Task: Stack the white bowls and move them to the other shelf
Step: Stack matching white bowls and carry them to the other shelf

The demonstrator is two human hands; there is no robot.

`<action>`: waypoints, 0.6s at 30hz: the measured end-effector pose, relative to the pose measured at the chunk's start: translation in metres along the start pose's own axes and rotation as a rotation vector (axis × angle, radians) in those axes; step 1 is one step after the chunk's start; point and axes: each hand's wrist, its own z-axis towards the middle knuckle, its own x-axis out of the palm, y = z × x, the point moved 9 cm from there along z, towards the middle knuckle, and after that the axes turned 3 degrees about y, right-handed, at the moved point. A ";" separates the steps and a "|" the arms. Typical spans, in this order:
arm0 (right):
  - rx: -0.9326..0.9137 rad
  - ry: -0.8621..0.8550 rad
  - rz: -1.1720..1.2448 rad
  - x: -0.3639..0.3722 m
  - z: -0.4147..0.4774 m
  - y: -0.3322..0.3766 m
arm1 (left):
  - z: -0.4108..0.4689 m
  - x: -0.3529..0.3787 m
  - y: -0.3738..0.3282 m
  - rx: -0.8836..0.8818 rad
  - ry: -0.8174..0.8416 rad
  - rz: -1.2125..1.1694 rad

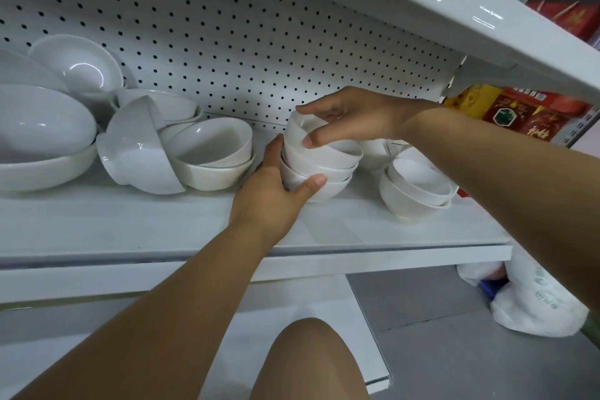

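As the left hand [269, 196] grips the stack [321, 169] low and the right hand [354, 117] pinches its top, the other bowls [415, 193] and the move look undone.

Bowls [319, 166] glossy white ceramic; shelf [130, 221] smooth painted metal.

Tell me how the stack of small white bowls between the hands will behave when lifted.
The stack of small white glossy bowls is probably rigid but loose: its top bowl sits askew and may shift or tip. The shiny glaze looks slippery, so the left hand gripping low and right hand on top seem wise. Likely breakable if dropped.
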 end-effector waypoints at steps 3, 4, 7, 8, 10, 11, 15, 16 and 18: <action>0.012 0.035 -0.023 0.000 0.002 -0.001 | 0.000 0.000 0.001 0.000 0.001 0.003; 0.017 0.045 -0.037 0.000 0.003 -0.001 | 0.001 0.000 0.001 0.003 -0.001 0.004; 0.024 0.059 -0.075 0.000 0.004 0.004 | 0.000 -0.001 0.001 0.011 -0.009 0.014; 0.026 0.062 -0.083 0.000 0.003 0.005 | 0.000 -0.001 0.001 0.010 -0.012 0.020; 0.026 0.069 -0.100 0.001 0.001 0.009 | 0.000 -0.002 0.001 0.005 -0.018 0.023; 0.023 0.069 -0.108 0.001 -0.001 0.012 | 0.000 -0.002 0.001 0.004 -0.019 0.024; 0.006 0.062 -0.160 -0.001 -0.009 0.021 | 0.000 -0.003 0.001 -0.009 -0.021 0.030; 0.007 0.063 -0.173 -0.001 -0.011 0.022 | 0.000 -0.003 0.001 -0.012 -0.023 0.030; 0.013 0.073 -0.188 0.000 -0.013 0.024 | -0.001 -0.003 0.001 -0.014 -0.022 0.029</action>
